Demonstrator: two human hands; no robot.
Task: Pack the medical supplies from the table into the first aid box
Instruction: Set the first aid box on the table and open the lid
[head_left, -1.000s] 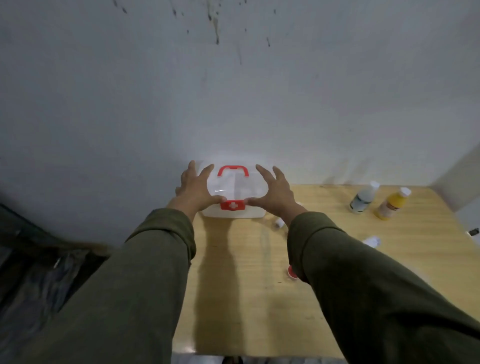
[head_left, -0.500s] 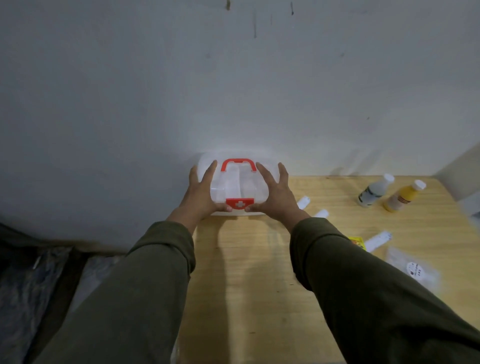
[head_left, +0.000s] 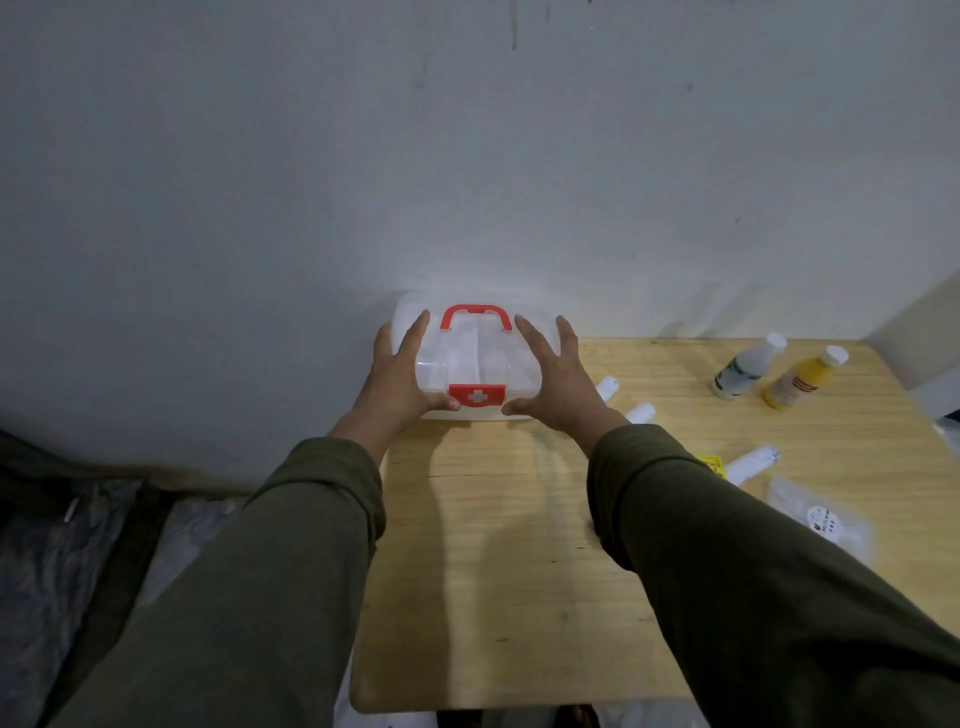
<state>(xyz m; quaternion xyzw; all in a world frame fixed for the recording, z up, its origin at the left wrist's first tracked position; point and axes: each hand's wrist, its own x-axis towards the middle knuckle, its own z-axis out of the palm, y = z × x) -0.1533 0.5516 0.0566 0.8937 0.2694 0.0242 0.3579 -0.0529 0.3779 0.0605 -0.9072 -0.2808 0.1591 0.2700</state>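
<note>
Little has shifted in the last half second: both hands stay planted on the first aid box (head_left: 475, 358), and the head view has only crept nearer, bringing more of the items to the box's right into sight.

That box, clear plastic with a red handle (head_left: 474, 314) on top and a red latch (head_left: 476, 395) with a white cross at its front, sits at the far left corner of the wooden table (head_left: 519, 571), hard against the wall. Its lid is still down. The left hand (head_left: 397, 376) lies over the box's left side, fingers spread and straight, thumb touching the front edge beside the latch. The right hand (head_left: 558, 382) mirrors it on the right side, fingers likewise spread, thumb near the latch.

Right of the box lie two small white tubes (head_left: 607, 387); farther right stand a white bottle (head_left: 748, 364) and a yellow bottle (head_left: 802, 376), with a clear packet (head_left: 821, 519) nearer the person.

By my reading, opening is the step in hand; next, the thumbs must release the latch and lift the lid.
</note>
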